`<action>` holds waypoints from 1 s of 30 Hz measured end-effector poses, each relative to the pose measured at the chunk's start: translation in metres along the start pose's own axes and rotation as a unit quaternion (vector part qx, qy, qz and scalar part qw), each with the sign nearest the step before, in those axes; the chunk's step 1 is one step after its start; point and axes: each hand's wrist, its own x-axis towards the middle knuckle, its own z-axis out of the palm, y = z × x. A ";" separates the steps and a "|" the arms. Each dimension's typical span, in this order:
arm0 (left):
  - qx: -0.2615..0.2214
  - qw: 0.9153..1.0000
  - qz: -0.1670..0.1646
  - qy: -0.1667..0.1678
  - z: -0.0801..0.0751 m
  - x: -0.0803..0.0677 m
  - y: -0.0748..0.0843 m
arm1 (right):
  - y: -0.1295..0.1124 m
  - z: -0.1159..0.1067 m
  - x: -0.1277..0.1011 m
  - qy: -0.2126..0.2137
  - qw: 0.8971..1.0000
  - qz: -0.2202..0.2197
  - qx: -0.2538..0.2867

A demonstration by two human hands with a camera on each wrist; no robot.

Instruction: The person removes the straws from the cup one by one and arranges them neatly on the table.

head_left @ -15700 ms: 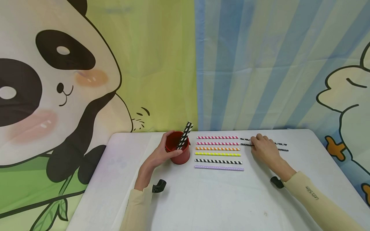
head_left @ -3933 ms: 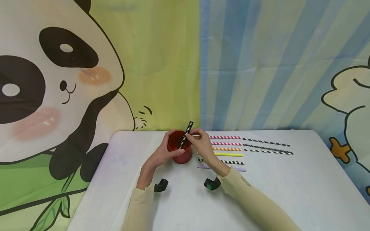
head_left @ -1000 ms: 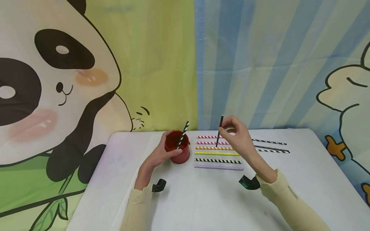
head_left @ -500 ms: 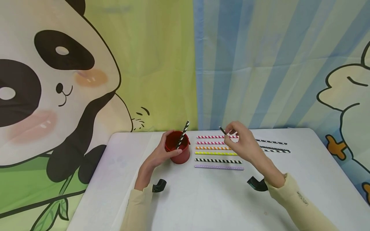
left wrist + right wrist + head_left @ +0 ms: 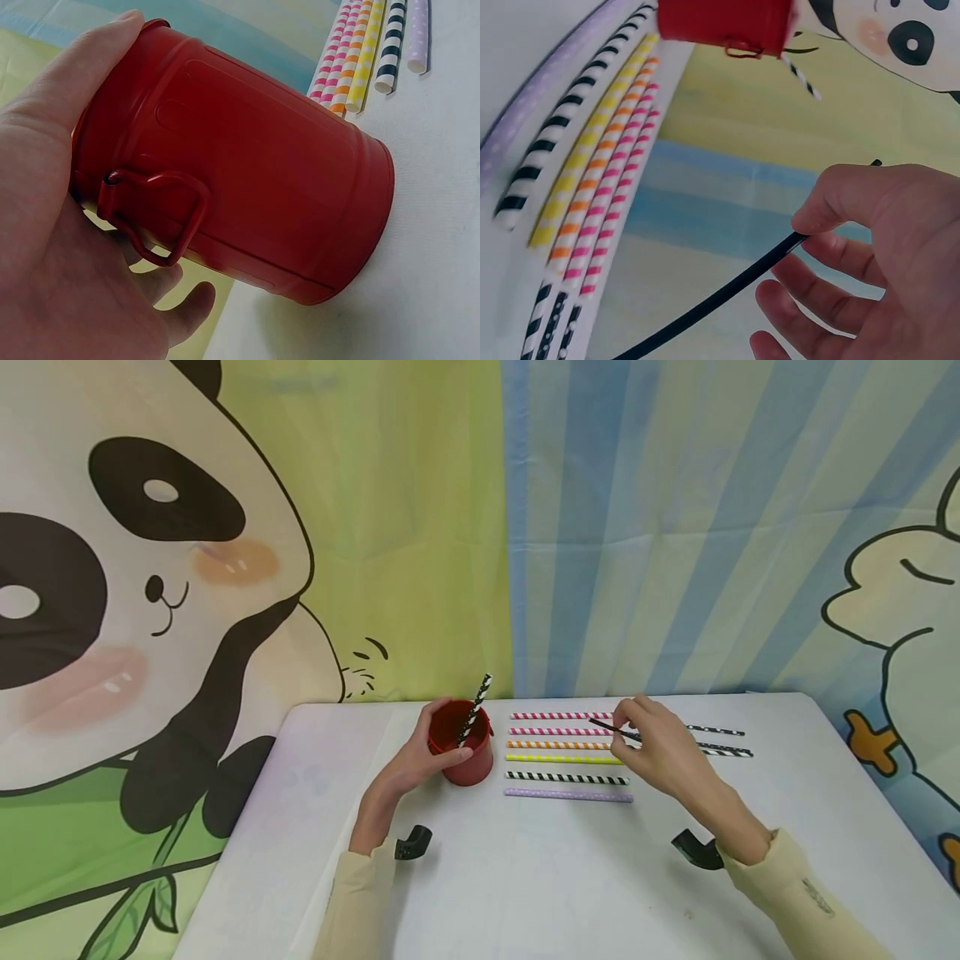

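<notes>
My left hand (image 5: 420, 760) (image 5: 52, 225) grips a red metal cup (image 5: 463, 752) (image 5: 247, 187) that stands on the white table (image 5: 525, 877); a black-and-white striped straw (image 5: 474, 710) leans in it. My right hand (image 5: 652, 747) (image 5: 870, 255) pinches a thin black dotted straw (image 5: 609, 727) (image 5: 720, 296) low over the table, just right of a row of laid-out straws (image 5: 566, 756): two pink-striped, orange-striped, yellow, black-and-white striped, lilac. Two more dark dotted straws (image 5: 720, 739) lie behind my right hand, partly hidden.
A panda and blue-striped cartoon curtain (image 5: 480, 527) hangs behind the table. Black wrist camera mounts (image 5: 412, 842) show at both wrists. The table's right edge (image 5: 885, 810) runs near the curtain.
My right hand took a black dotted straw out of the cup, carried it right, tipped it from upright to nearly flat and lowered it toward the table. The left hand kept hold of the cup.
</notes>
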 end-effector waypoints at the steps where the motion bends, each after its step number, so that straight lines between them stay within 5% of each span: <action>1: -0.001 1.000 0.000 0.000 0.000 0.000 0.000 | 0.003 0.001 -0.002 0.005 1.000 -0.007 -0.013; 9: -0.010 1.000 0.006 -0.001 0.000 0.001 0.000 | 0.029 0.009 -0.018 0.034 0.994 -0.052 -0.094; 24: -0.012 1.000 -0.006 -0.007 0.000 0.001 0.000 | 0.065 0.028 -0.037 0.034 0.986 -0.038 -0.160; 30: -0.018 1.000 -0.011 -0.014 0.000 -0.007 0.017 | 0.073 0.032 -0.042 -0.003 0.985 0.001 -0.172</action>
